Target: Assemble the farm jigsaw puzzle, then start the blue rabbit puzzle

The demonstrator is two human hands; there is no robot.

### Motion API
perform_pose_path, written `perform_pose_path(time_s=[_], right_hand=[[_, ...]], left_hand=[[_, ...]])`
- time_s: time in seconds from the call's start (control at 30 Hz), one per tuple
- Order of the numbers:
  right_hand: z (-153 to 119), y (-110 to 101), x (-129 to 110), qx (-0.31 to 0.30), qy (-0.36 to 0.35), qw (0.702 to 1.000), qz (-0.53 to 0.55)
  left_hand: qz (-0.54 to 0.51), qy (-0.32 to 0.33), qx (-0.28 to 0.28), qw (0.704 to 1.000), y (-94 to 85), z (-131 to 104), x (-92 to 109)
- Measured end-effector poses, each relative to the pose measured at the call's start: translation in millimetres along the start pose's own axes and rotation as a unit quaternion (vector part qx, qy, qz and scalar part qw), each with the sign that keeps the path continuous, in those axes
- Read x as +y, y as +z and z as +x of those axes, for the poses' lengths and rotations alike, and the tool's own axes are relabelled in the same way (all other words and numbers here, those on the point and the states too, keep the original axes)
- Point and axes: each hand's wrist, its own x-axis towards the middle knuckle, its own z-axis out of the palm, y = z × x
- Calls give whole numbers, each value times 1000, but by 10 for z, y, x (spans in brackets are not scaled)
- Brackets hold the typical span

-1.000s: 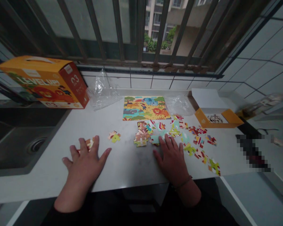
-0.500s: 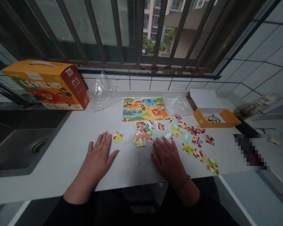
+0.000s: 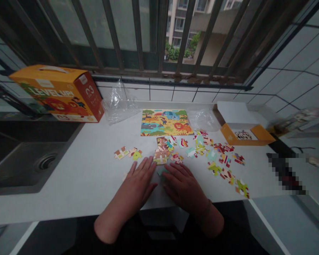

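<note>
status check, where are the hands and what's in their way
Left hand open, palm down over counter; right hand partly covering pale green piece; joined pieces close ahead of both; loose pieces off right.

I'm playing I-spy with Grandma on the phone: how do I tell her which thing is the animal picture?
Start at the big orange box on the left, by the sink. Go right, past the crinkly clear bag, to a flat picture card on the counter. It's one whole rectangle with lions and a blue elephant, while the puzzle pieces beside it are knobbly.
</note>
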Motion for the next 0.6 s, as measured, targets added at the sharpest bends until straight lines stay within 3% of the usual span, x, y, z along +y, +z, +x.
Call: perform_pose_path(time_s=[0.1,0.2,0.4,0.6], right_hand=[[57,89,51,19,59,997,-48],[157,116,115,-3,87,993,-76],[538,81,107,-102,70,991,-57],[698,190,20,-101,91,989,-56]], left_hand=[[-3,9,-12,1000,106,334,156],[-5,25,-33,999,159,469,218],[-12,38,-33,999,46,216,63],[12,-38,-12,999,-83,23,-362]])
